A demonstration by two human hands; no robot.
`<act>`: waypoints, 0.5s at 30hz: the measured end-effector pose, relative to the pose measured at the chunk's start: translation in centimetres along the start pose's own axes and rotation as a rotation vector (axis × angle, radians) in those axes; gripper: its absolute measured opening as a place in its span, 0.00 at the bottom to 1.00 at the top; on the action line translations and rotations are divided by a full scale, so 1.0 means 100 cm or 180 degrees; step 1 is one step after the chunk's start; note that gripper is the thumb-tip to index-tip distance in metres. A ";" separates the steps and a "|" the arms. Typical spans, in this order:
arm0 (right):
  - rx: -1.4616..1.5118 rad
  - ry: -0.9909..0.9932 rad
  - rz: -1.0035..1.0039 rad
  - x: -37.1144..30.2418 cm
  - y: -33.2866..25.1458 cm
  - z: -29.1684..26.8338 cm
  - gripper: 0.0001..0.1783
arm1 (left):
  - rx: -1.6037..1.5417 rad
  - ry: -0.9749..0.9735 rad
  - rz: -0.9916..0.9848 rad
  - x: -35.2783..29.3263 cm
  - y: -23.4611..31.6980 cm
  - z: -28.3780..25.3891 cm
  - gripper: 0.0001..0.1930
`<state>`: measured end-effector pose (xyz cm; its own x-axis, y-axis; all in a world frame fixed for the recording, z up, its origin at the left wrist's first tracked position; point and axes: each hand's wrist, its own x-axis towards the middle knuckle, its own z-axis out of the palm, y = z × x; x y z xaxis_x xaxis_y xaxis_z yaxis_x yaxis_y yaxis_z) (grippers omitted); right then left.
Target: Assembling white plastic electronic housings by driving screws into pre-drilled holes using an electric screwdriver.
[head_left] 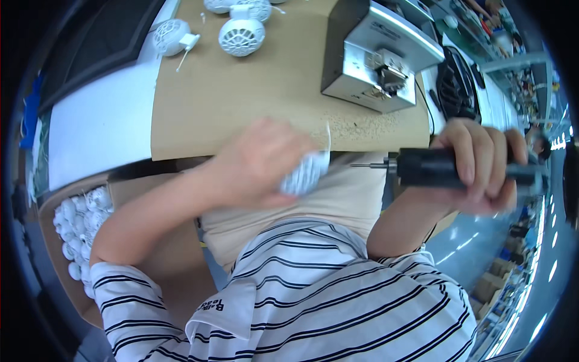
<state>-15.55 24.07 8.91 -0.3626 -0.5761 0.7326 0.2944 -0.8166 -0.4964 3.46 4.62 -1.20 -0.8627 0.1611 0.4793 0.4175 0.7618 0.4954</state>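
Observation:
My left hand (259,160), blurred by motion, is closed around a white round slotted housing (306,174) in front of the table's edge. A thin white stem or wire sticks up from the housing. My right hand (482,160) grips a black electric screwdriver (427,168), lying level at the same height. Its thin metal bit (368,165) points left toward the housing, with a gap between them.
A metal screw feeder (377,60) stands on the brown sheet (265,96), with small bits (362,125) strewn before it. Several white vented balls (241,37) sit at the far left. A cardboard box (163,241) of similar balls (78,223) stands below left. A black tray (455,81) lies right.

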 end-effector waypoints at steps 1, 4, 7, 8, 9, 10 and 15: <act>0.0547 0.0047 -0.0014 -0.007 -0.003 -0.014 0.22 | -0.0129 -0.0311 0.0440 -0.005 0.007 0.005 0.29; 0.1278 0.0848 0.0286 -0.033 0.006 -0.059 0.18 | -0.0284 -0.0731 0.0062 -0.031 0.002 0.046 0.31; 0.1884 0.1104 0.0365 -0.050 0.019 -0.106 0.14 | -0.0434 -0.1170 -0.0318 -0.034 -0.002 0.063 0.34; 0.2256 0.1058 0.0382 -0.056 0.021 -0.117 0.13 | -0.0549 -0.1472 -0.0849 -0.027 -0.004 0.061 0.34; 0.2271 0.1082 0.0299 -0.061 0.027 -0.125 0.13 | -0.0621 -0.1755 -0.1421 -0.021 -0.006 0.056 0.35; 0.1930 0.1544 0.0155 -0.064 0.030 -0.130 0.12 | -0.0680 -0.2030 -0.1975 -0.014 -0.010 0.052 0.35; 0.1363 0.2189 0.0100 -0.062 0.040 -0.126 0.10 | -0.1214 -0.2425 -0.1668 -0.007 -0.015 0.022 0.32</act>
<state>-23.28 23.93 -3.42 -0.7700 -0.6053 0.2018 0.5759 -0.7955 -0.1886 2.81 4.79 -3.86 -0.8612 0.3234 -0.3922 -0.1195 0.6211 0.7746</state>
